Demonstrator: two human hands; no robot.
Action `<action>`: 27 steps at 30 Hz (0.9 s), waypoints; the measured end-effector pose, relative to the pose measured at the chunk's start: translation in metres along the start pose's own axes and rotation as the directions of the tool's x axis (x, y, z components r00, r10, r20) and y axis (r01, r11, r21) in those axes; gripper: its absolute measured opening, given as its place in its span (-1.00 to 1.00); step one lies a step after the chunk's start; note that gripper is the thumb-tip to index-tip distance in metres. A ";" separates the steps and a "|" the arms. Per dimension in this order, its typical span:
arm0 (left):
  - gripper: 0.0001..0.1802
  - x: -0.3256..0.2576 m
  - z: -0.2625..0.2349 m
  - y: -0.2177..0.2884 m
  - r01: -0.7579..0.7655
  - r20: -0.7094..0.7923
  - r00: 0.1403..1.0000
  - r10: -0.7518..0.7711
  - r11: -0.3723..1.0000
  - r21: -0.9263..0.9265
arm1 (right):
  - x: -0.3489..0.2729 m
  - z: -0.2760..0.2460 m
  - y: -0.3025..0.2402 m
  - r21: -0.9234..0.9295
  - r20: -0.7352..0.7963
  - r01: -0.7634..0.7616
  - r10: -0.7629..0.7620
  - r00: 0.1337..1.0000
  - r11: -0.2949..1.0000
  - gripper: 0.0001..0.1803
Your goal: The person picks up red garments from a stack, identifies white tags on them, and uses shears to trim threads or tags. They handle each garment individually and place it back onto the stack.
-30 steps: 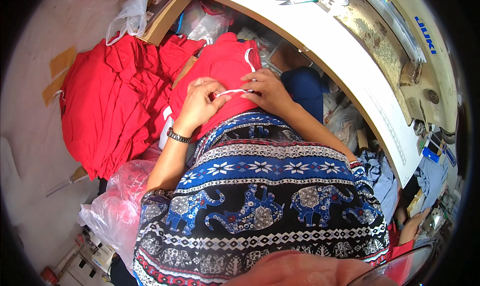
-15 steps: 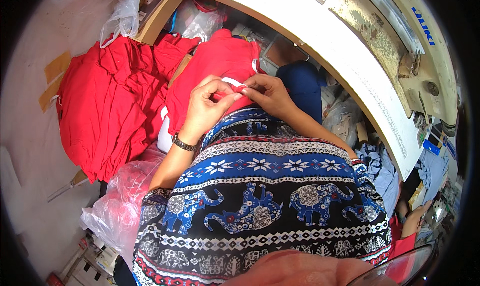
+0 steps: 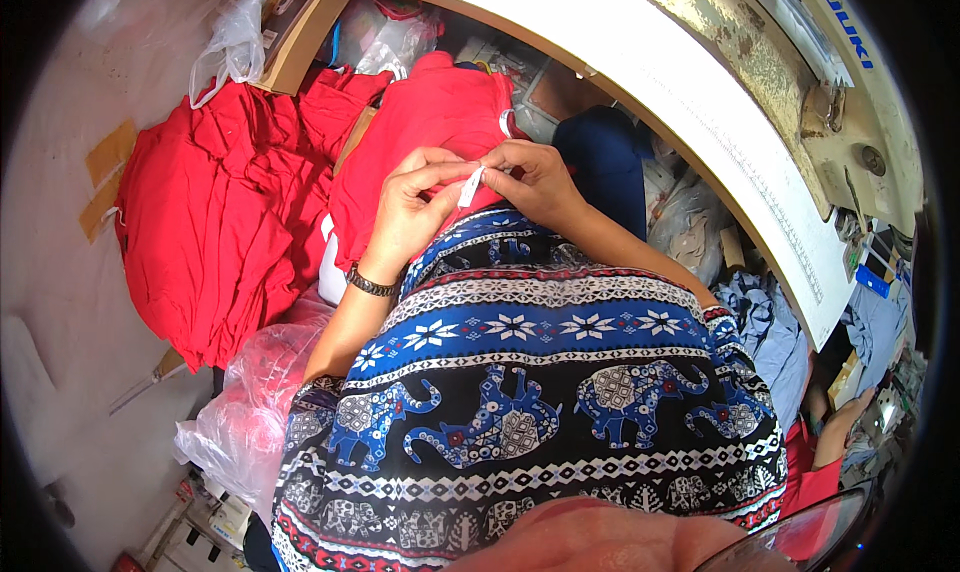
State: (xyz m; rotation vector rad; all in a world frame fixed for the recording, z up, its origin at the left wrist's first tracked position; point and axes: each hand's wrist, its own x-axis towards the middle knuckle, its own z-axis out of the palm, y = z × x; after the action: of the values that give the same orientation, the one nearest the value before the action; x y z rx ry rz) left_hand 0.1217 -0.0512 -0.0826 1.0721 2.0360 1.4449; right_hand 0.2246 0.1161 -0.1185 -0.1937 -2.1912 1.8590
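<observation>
Beside the sewing table (image 3: 700, 102), both hands pinch a small white label (image 3: 470, 186) (left hand (image 3: 410, 212), right hand (image 3: 535, 177)) over the red garment (image 3: 430, 122) on the lap, seemingly being positioned, needing a steady fingertip hold.

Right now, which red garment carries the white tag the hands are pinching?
The red garment on the lap, under both hands; the red pile to the left lies untouched.

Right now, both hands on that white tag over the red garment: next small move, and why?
Probably lay the white tag flat against the red garment. Both the left hand and the right hand pinch it between fingertips, and it stands lifted off the cloth on the lap, not yet lying flat.
</observation>
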 end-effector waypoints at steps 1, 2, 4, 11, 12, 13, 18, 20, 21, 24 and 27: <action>-0.82 0.001 0.000 -0.001 -0.048 -0.009 0.999 0.049 0.996 0.078 | 0.000 0.000 0.000 0.003 0.014 -0.007 0.007 1.000 1.000 -0.88; -0.82 0.001 0.000 -0.002 -0.095 -0.014 0.995 0.098 0.983 0.155 | 0.000 0.000 -0.001 0.005 0.028 -0.015 0.014 0.999 1.000 -0.87; -0.82 0.002 -0.002 -0.005 -0.049 0.020 0.999 0.049 0.998 0.033 | 0.000 -0.002 -0.001 0.028 0.052 -0.036 0.034 0.998 0.999 -0.86; -0.87 -0.006 -0.004 -0.001 0.143 0.080 0.987 -0.139 0.989 -0.043 | 0.011 -0.034 0.058 -0.111 -0.046 -0.574 0.573 0.819 0.811 -0.69; -0.87 -0.007 -0.001 -0.002 0.143 0.075 0.988 -0.139 0.989 -0.049 | 0.010 -0.031 0.078 -0.166 0.021 -0.630 0.642 0.767 0.758 -0.65; -0.87 -0.006 0.001 -0.001 0.141 0.070 0.988 -0.137 0.989 -0.053 | 0.005 -0.024 0.095 -0.093 0.019 -0.571 0.575 0.818 0.816 -0.65; -0.86 -0.007 -0.002 -0.006 0.203 0.086 0.979 -0.186 0.939 -0.279 | 0.021 -0.008 0.072 0.104 0.063 -0.369 0.364 0.929 0.924 -0.78; -0.86 -0.005 -0.005 -0.006 0.187 0.012 0.981 -0.194 0.930 -0.315 | 0.026 -0.005 0.030 0.120 0.091 -0.276 0.266 0.960 0.954 -0.89; -0.85 -0.004 -0.006 -0.006 0.178 -0.022 0.980 -0.196 0.927 -0.332 | 0.027 -0.006 0.010 0.034 0.095 -0.138 0.134 0.986 0.990 -0.87; -0.82 -0.011 -0.009 -0.015 0.269 -0.038 0.948 -0.316 0.859 -0.435 | 0.027 -0.003 -0.014 -0.165 0.169 0.204 -0.177 0.970 0.965 -0.82; -0.78 -0.009 -0.005 -0.006 0.262 -0.032 0.944 -0.329 0.803 -0.535 | 0.019 0.002 -0.014 -0.182 0.118 0.247 -0.228 0.966 0.952 -0.83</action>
State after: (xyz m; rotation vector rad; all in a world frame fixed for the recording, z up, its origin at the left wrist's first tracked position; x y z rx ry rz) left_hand 0.1215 -0.0626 -0.0874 0.4212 1.6289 1.7771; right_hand 0.2062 0.1166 -0.1028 0.1223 -2.3426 1.5540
